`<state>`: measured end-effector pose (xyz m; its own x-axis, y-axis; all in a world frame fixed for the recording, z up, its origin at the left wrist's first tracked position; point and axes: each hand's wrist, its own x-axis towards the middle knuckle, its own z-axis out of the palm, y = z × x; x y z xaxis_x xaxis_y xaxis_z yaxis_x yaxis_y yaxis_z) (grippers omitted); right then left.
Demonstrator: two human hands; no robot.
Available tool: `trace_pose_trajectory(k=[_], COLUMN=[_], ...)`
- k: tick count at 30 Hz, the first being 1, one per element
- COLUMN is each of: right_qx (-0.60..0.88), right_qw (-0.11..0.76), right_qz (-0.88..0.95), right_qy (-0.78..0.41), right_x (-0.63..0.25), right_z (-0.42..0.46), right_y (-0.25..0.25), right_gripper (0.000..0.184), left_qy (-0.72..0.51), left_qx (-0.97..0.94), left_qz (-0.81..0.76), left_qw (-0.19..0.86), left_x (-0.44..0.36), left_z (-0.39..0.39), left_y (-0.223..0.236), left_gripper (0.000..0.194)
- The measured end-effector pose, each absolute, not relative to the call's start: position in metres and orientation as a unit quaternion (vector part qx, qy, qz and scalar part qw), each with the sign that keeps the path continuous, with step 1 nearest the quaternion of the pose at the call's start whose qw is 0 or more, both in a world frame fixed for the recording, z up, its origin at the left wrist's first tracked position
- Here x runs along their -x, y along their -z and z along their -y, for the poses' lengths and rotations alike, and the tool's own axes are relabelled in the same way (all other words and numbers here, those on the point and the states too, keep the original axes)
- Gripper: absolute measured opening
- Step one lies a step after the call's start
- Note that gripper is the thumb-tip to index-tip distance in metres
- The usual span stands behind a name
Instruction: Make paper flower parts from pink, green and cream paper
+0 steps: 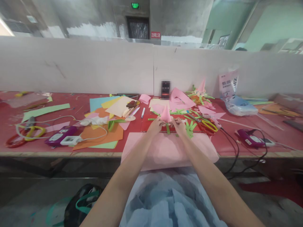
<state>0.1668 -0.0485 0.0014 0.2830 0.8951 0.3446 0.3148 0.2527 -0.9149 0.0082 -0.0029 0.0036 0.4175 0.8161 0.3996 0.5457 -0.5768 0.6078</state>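
A pink paper cone (166,114) with green paper strips at its base stands upright in front of me. My left hand (156,125) pinches the cone's lower left edge, fingers closed. On the other side, my right hand (179,125) is closed at the cone's lower right, and a slim white pen-like stick (183,121) pokes out from its fingers. Its fingertips are too small to make out clearly. Cut green paper strips (190,128) lie just right of that hand. Scissors with yellow handles (208,124) rest beyond them.
A similar pink cone figure (200,89) stands at the back right, near a plastic packet (239,102). Coloured paper sheets (101,136), a purple power strip (61,136) and more scissors (34,131) lie left. Another purple power strip (249,137) with cables sits right.
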Motion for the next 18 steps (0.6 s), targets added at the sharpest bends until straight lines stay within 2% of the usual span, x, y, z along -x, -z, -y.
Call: trace_pose_trajectory(k=[18], right_qx=[0.575], right_qw=[0.549], right_qz=[0.545], right_qy=[-0.265], right_x=[-0.1669], right_z=[0.0512], right_y=[-0.0056], right_gripper=[0.021], left_qy=[-0.333], left_qx=[-0.825], left_qz=[-0.415], left_qw=[0.191], left_x=[-0.0094], left_z=[0.0025], left_y=[-0.0002], left_gripper=[0.032])
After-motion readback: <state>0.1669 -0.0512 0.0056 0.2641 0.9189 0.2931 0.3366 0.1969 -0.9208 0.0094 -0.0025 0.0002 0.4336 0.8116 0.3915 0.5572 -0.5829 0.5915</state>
